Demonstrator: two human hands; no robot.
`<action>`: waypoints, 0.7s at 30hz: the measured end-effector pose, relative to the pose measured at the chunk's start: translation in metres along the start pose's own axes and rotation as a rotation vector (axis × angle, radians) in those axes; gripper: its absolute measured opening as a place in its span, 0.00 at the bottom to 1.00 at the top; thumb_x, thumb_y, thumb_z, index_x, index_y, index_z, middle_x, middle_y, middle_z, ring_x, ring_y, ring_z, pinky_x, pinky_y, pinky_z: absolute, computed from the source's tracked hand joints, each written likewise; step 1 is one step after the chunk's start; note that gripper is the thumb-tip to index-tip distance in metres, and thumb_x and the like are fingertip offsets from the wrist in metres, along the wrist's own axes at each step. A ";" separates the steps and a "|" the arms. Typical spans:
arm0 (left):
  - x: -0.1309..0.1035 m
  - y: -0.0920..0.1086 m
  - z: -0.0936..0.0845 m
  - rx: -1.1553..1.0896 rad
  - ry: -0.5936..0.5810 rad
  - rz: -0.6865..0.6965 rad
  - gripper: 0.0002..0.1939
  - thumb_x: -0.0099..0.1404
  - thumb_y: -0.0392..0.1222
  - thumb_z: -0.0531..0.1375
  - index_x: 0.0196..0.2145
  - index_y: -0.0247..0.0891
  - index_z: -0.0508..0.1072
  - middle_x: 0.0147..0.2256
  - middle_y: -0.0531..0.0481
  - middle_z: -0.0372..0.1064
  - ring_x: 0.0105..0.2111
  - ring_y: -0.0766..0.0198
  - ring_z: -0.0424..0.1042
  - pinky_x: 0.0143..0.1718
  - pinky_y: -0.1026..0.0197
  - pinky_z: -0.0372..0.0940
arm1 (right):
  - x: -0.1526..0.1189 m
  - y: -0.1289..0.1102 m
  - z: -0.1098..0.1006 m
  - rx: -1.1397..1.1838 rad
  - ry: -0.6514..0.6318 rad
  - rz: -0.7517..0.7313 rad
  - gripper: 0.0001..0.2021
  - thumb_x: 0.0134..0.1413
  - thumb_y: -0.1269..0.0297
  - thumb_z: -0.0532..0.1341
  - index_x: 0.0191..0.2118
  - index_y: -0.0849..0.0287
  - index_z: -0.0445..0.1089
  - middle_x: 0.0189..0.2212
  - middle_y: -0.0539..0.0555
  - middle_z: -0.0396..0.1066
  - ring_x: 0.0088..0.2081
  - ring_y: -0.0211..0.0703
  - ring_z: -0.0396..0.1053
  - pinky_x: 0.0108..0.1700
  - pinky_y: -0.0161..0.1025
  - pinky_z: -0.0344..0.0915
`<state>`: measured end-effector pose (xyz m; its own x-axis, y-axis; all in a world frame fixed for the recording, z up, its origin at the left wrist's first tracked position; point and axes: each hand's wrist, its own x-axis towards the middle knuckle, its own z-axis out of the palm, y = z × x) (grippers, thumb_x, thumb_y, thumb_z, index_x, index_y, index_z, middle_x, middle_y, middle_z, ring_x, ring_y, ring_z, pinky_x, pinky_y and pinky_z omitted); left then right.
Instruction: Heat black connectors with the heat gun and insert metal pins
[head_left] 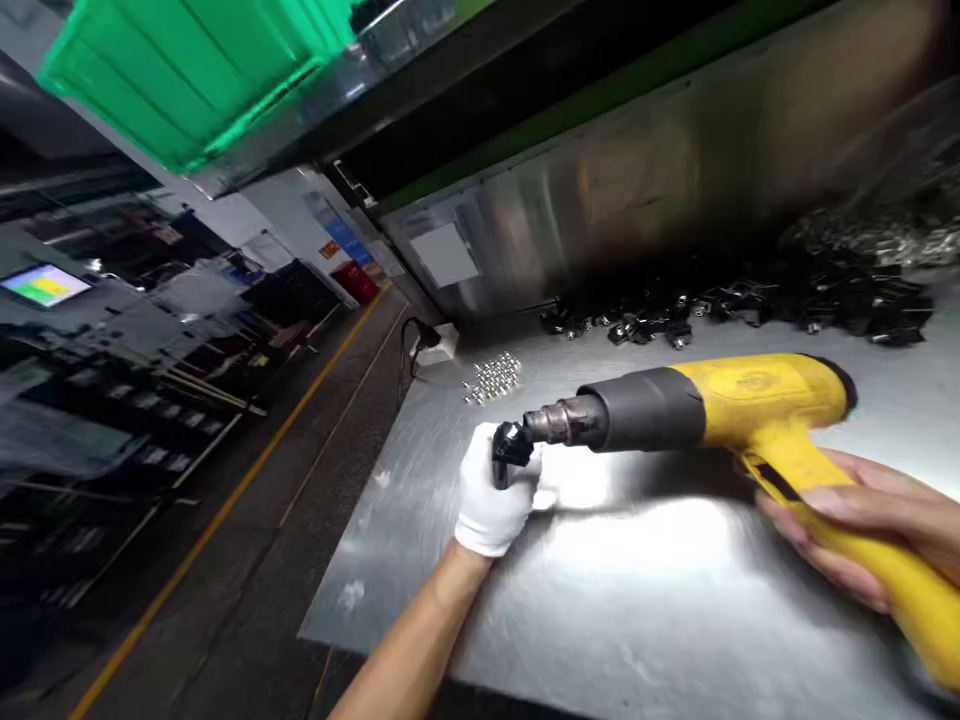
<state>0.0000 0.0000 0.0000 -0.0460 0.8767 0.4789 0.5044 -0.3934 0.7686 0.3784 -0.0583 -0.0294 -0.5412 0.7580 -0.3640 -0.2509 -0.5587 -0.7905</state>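
A yellow heat gun [761,395] with a dark grey barrel is gripped by its handle in my right hand [855,520], which is bare. Its metal nozzle [562,420] points left, close against a small black plastic part [511,445]. My left hand [491,505], in a white glove, is closed around that part and holds it above the metal table [622,620]. A shiny metal piece seems to sit in the part's top. Whether the nozzle touches the part I cannot tell.
Small silver metal pieces [493,378] stand in rows near a white power strip [442,345]. Several black parts [652,325] lie along the back panel, with a clear plastic bag [885,215] at right. A green bin [202,70] rests on the shelf above. The floor aisle [300,440] runs left.
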 end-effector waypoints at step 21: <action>-0.001 0.001 -0.005 0.403 0.283 0.229 0.15 0.55 0.40 0.65 0.37 0.41 0.63 0.30 0.57 0.58 0.27 0.66 0.62 0.32 0.61 0.61 | -0.005 -0.008 -0.005 -0.028 -0.068 0.022 0.19 0.64 0.48 0.56 0.39 0.59 0.75 0.20 0.57 0.68 0.21 0.41 0.61 0.25 0.36 0.56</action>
<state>-0.0041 -0.0027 0.0028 -0.0981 0.6501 0.7535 0.8171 -0.3796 0.4338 0.3872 -0.0563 -0.0236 -0.5998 0.7205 -0.3481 -0.2161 -0.5647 -0.7965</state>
